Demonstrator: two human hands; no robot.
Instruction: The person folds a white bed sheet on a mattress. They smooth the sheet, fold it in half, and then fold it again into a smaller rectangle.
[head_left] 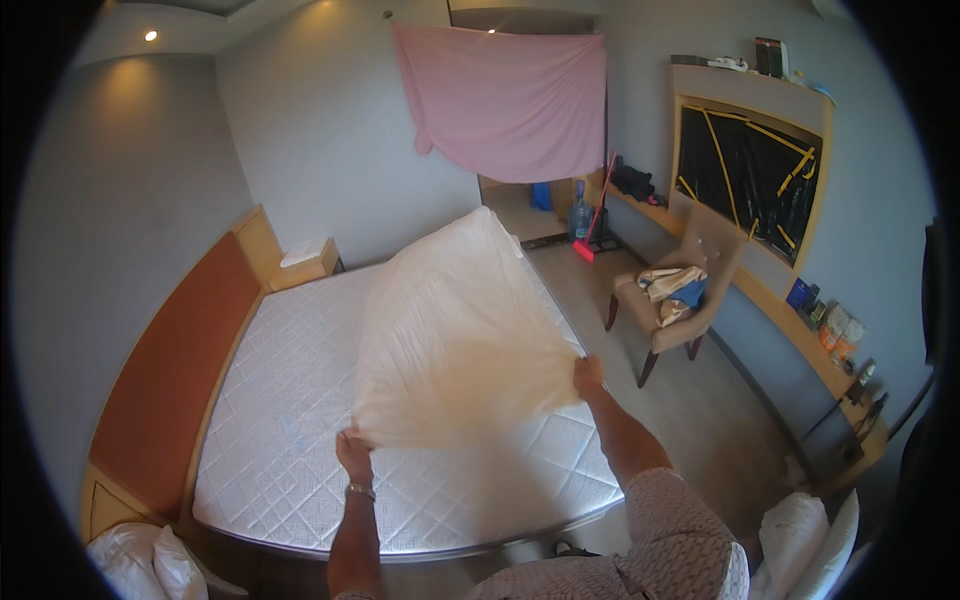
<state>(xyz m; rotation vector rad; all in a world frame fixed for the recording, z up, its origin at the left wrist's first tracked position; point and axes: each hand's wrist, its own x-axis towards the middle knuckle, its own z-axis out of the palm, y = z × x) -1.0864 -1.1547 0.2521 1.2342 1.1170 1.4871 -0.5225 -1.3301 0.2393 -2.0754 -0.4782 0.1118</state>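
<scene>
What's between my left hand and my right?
A cream sheet, its near edge running from left hand to right hand; the head view shows this.

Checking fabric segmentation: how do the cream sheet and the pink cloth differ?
Colour: the cream sheet is pale; the pink cloth is pink.
Pose: the cream sheet spreads out over the mattress, its near edge gripped by the left hand and right hand; the pink cloth hangs high at the room's far side.
Shared: both are creased fabric with no visible pattern.
</scene>
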